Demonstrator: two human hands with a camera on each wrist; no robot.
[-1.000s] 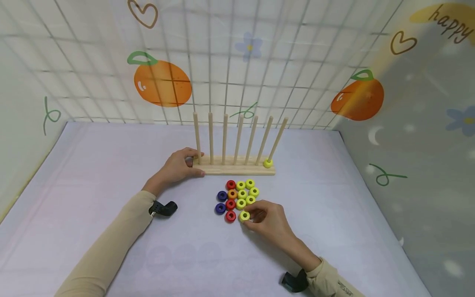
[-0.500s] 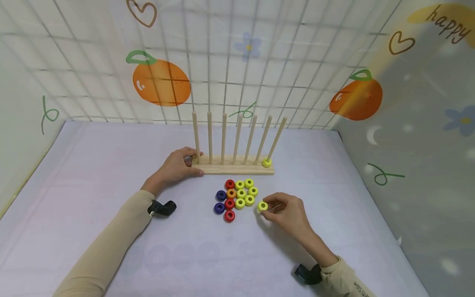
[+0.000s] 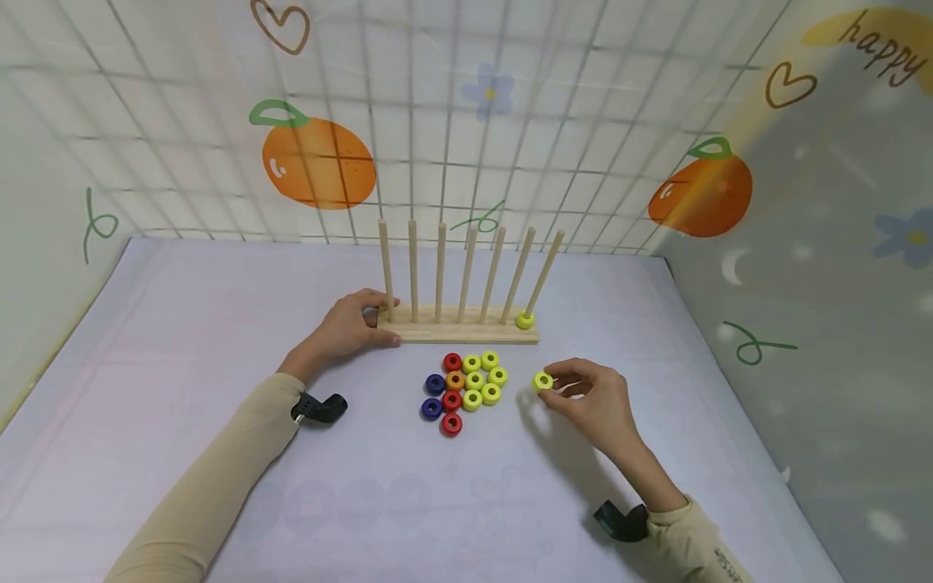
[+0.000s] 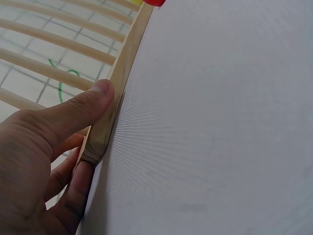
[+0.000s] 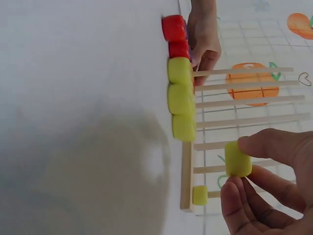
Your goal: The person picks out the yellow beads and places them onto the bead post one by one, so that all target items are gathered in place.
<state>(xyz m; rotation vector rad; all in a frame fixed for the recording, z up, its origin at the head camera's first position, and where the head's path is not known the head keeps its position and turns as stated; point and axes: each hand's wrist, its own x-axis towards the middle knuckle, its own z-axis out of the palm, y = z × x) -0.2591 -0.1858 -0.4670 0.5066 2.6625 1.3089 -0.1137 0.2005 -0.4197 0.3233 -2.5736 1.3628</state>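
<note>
A wooden peg rack (image 3: 459,333) with several upright pegs stands near the back of the table. My left hand (image 3: 353,325) grips its left end; in the left wrist view the thumb (image 4: 101,90) lies along the front edge of the base. A yellow bead (image 3: 525,321) sits at the foot of the rightmost peg. My right hand (image 3: 594,401) pinches another yellow bead (image 5: 238,159) between thumb and fingertips, raised over the table to the right of the loose beads. Its hole faces up in the head view.
Loose beads lie grouped in front of the rack: several yellow ones (image 3: 475,380), an orange one (image 3: 455,380), red ones (image 3: 452,423) and two dark blue ones (image 3: 432,408). A wall with a grid pattern and printed oranges (image 3: 318,163) rises behind the table.
My right hand has lifted the yellow bead from the front of the group and carried it right and toward the rack. The left hand keeps its grip on the rack.
</note>
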